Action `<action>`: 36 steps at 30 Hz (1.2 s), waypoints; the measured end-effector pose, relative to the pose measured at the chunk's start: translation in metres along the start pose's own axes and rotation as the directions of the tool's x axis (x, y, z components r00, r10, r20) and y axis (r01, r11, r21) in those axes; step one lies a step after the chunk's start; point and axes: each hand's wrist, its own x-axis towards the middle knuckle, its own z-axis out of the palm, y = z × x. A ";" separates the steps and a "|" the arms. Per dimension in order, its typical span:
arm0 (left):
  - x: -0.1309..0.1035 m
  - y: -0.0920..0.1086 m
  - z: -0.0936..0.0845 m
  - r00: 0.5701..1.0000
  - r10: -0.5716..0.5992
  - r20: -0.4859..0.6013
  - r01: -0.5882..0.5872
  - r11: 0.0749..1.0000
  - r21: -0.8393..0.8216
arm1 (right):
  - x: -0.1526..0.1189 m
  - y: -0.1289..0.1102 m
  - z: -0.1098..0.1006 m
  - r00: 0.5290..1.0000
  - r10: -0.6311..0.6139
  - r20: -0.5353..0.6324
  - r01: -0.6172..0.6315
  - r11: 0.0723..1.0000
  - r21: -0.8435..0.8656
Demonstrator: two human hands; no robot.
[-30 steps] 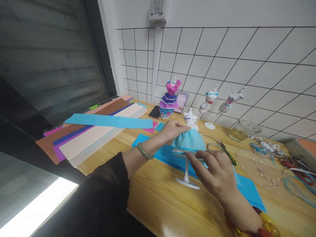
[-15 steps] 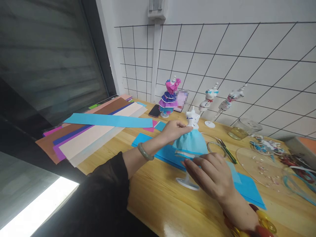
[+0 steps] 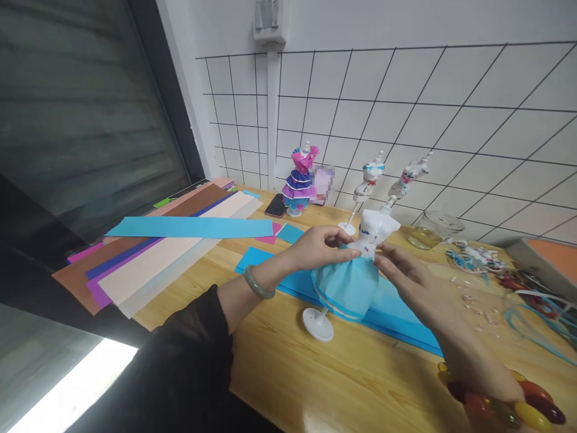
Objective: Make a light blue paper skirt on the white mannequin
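A small white dress form (image 3: 375, 228) tilts to the right, its round base (image 3: 318, 325) partly raised off the table. It wears a light blue skirt (image 3: 348, 287) with darker blue and white bands at the hem. My left hand (image 3: 315, 248) grips it at the waist, thumb lying across the top of the skirt. On the other side of the waist, my right hand (image 3: 406, 273) pinches the skirt's top edge against the form. Folded blue crepe paper (image 3: 401, 316) lies on the table behind and under the skirt.
Coloured paper sheets (image 3: 148, 258) lie at left, crossed by a blue strip (image 3: 193, 227). A layered-dress figure (image 3: 300, 180), a phone (image 3: 276, 205) and two bare dress forms (image 3: 370, 180) stand behind. At right are a glass jar (image 3: 428, 231), ribbons (image 3: 473, 258) and a box (image 3: 541, 264).
The dress form has gone from upright to tilted, its top leaning right and its base swinging left. My right hand has moved from the hem up to the waist.
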 end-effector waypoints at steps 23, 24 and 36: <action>-0.002 0.000 -0.004 0.998 -0.035 0.043 0.029 0.990 0.140 | -0.011 -0.019 -0.008 0.978 0.154 0.142 -0.140 0.985 -0.103; -0.002 0.001 -0.004 0.998 -0.044 0.054 0.036 0.989 0.145 | -0.012 -0.020 -0.008 0.983 0.130 0.134 -0.113 0.985 -0.129; -0.005 0.011 0.002 0.992 -0.125 -0.016 0.125 0.968 0.218 | -0.015 -0.033 -0.007 0.991 -0.054 0.120 0.089 0.948 -0.306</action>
